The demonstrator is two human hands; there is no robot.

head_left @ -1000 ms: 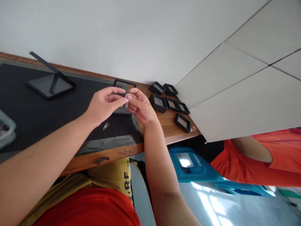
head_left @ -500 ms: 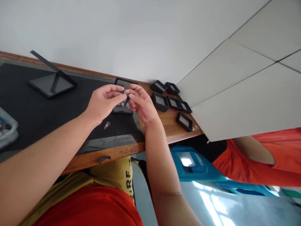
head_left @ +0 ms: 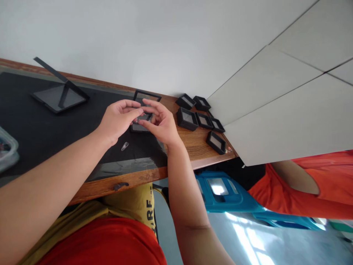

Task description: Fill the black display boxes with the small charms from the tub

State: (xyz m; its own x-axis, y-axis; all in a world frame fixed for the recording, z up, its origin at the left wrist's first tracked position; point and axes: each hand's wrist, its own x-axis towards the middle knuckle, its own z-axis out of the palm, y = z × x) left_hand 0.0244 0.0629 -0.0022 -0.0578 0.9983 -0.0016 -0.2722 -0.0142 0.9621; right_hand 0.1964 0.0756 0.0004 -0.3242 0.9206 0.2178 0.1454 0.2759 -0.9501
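My left hand (head_left: 117,120) and my right hand (head_left: 161,125) meet over a small open black box (head_left: 139,127) that lies on the black mat (head_left: 41,129). Its lid (head_left: 146,96) stands open behind my fingers. The thumb and fingers of my right hand close around the box's right side. My left thumb and forefinger are pinched together just above the box; whether something tiny sits between them is too small to tell. A small clear drop-shaped piece (head_left: 125,146) lies on the mat below my left hand.
Several small black boxes (head_left: 187,118) sit on the wooden table (head_left: 201,151) to the right. A black stand with a flat plate (head_left: 59,96) is at the far left, a clear container (head_left: 7,152) at the left edge. A person in orange (head_left: 303,187) sits to the right.
Both hands have dropped from a raised fingertip pinch down onto the open box. My right hand has turned and closed around the box's side.
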